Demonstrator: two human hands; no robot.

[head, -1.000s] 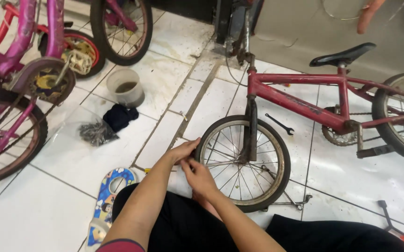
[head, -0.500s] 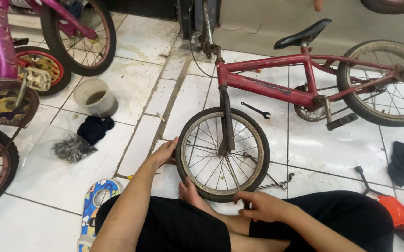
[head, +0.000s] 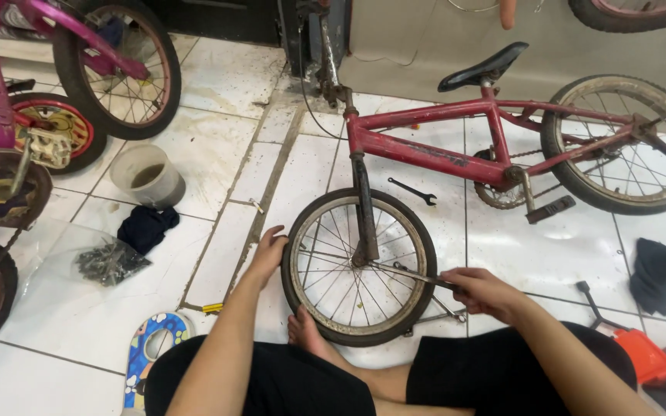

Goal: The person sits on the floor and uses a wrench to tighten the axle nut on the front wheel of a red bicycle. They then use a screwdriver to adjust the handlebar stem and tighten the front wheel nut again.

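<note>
A small red bicycle [head: 425, 146] stands on the tiled floor, its front wheel [head: 358, 266] right before my knees. My left hand [head: 270, 253] rests on the tyre's left side, fingers curved over the rubber. My right hand [head: 481, 291] grips a slim metal tool [head: 410, 273] that reaches through the spokes toward the hub. A bare foot [head: 307, 333] presses against the bottom of the tyre. A black spanner [head: 412, 191] lies on the floor just behind the wheel.
Pink bicycles [head: 10, 115] crowd the left side. A white bucket [head: 147, 176], a dark cloth [head: 145, 227] and a clear bag of small parts [head: 110, 262] lie left of me. A black rag [head: 660, 273] and an orange tool [head: 641, 356] are on the right.
My right hand has risen from my lap and taken hold of the metal tool at the wheel's right side. The left hand stays on the tyre. The view has shifted a little.
</note>
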